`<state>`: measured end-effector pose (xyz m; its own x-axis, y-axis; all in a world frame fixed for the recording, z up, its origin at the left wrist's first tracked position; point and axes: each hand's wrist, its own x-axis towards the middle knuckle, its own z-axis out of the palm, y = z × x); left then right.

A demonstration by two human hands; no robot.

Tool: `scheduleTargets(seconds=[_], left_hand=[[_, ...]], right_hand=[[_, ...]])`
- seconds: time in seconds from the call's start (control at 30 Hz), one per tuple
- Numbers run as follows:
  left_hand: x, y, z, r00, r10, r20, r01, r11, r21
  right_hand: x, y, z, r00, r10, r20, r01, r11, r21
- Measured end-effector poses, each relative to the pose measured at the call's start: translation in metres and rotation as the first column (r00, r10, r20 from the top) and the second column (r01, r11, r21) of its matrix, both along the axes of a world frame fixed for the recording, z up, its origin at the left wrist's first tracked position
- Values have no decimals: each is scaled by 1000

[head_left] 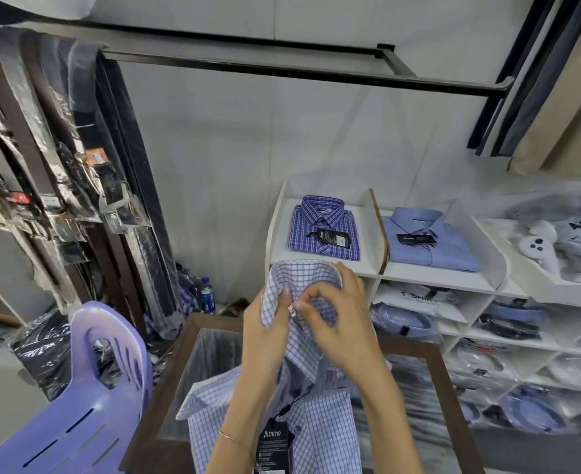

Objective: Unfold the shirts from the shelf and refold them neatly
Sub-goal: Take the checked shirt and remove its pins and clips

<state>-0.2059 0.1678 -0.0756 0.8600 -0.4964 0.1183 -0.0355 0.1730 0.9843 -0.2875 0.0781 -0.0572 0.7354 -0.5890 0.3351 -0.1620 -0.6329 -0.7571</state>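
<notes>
A white shirt with a blue check (319, 429) hangs raised over the glass-topped table (429, 354), its collar held up near the middle of the head view. My left hand (265, 333) grips the collar's left side. My right hand (340, 323) pinches the placket just below the collar, at the top button. A black tag (271, 443) dangles from the shirt front. Two folded shirts lie on the white shelf (432, 275) behind: a dark blue checked shirt (323, 227) and a plain light blue shirt (429, 241).
A purple plastic chair (77, 405) stands at the lower left. Bagged belts (42, 159) hang on the left wall. Shelf cubbies (508, 354) on the right hold several bagged shirts. A blue-capped bottle (207, 295) stands on the floor by the wall.
</notes>
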Motion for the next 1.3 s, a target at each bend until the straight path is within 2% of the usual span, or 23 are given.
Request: scheduleTargets(seconds=[0.13, 0.27, 0.4, 0.53, 0.67, 0.8, 0.93, 1.07, 1.2, 1.23, 1.3], left_hand=[[14, 5, 0, 998, 58, 32, -58, 998, -1], [1, 0, 2, 999, -19, -49, 19, 1000, -1], [15, 3, 0, 998, 46, -36, -47, 999, -21], [4, 0, 3, 997, -10, -78, 9, 1000, -1], [19, 5, 0, 996, 58, -63, -59, 998, -12], [9, 3, 4, 999, -1, -49, 2, 1000, 19], [18, 6, 3, 996, 47, -73, -48, 999, -16], [9, 6, 6, 996, -19, -84, 22, 999, 27], [20, 10, 4, 993, 63, -100, -65, 998, -11], [15, 8, 6, 994, 47, -98, -48, 999, -7], [5, 6, 8, 992, -80, -95, 83, 996, 29]], right_hand=[[-5, -6, 0, 1000, -4, 15, 4, 1000, -14], [0, -2, -1, 1000, -2, 22, 4, 998, -58], [-4, -7, 1, 1000, 1, 29, 0, 1000, -20], [4, -1, 0, 999, 0, 53, 2, 999, -42], [1, -5, 0, 999, 7, 42, -6, 1000, -21], [6, -4, -2, 998, 14, 54, -14, 1000, -11], [4, -7, -1, 998, 18, 61, -19, 1000, 19], [6, -5, -4, 998, 13, 53, -14, 1000, 13], [5, -6, -4, 996, 16, 86, -17, 1000, 13], [7, -4, -3, 996, 15, 93, -16, 1000, 15], [10, -4, -4, 993, -7, 118, 5, 1000, 12]])
